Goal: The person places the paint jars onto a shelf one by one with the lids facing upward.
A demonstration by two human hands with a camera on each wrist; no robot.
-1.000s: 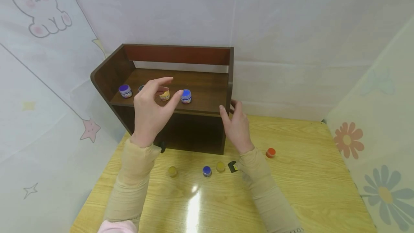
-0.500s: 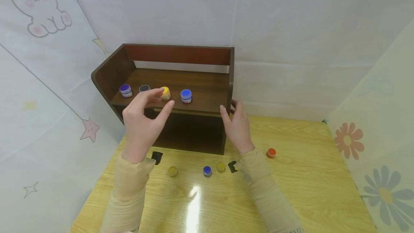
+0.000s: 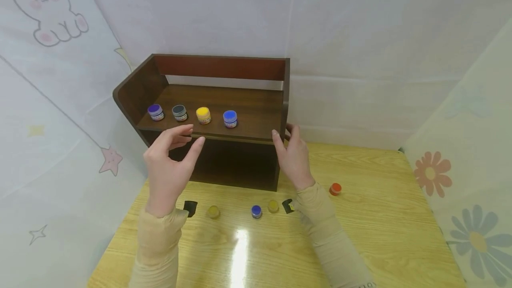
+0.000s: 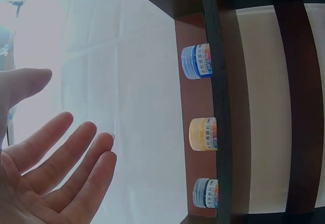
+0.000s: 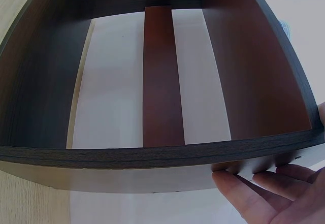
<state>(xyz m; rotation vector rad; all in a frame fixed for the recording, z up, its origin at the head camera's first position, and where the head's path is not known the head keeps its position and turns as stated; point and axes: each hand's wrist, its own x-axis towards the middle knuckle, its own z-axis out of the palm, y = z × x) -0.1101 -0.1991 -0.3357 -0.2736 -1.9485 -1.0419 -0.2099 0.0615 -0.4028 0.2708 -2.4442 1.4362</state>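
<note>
A dark brown wooden shelf [image 3: 232, 98] stands on the table. Along the front of its upper board sit a purple-lidded paint jar [image 3: 156, 113], a black-lidded paint jar [image 3: 180, 113], a yellow-lidded paint jar [image 3: 203, 116] and a blue-lidded paint jar [image 3: 230, 119]. My left hand [image 3: 167, 170] hovers just in front of the shelf, thumb and fingers apart, holding nothing; in the left wrist view its fingers [image 4: 84, 158] are spread clear of the jars. My right hand [image 3: 293, 157] grips the shelf's right side panel, thumb at the front edge and fingertips [image 5: 226, 181] against the outer face.
On the table [image 3: 384, 217] lie a yellowish jar [image 3: 214, 211], a small blue-lidded jar [image 3: 256, 211], another yellowish jar [image 3: 273, 206] and a red jar [image 3: 335, 189] farther right. Dark wrist-camera pieces show beside both sleeves. Printed cloth [image 3: 360, 57] hangs behind and at the sides.
My left hand has drawn back, down and to the left, away from the yellow-lidded and blue-lidded jars, uncovering the black-lidded one. The right hand and the shelf jars stay in place.
</note>
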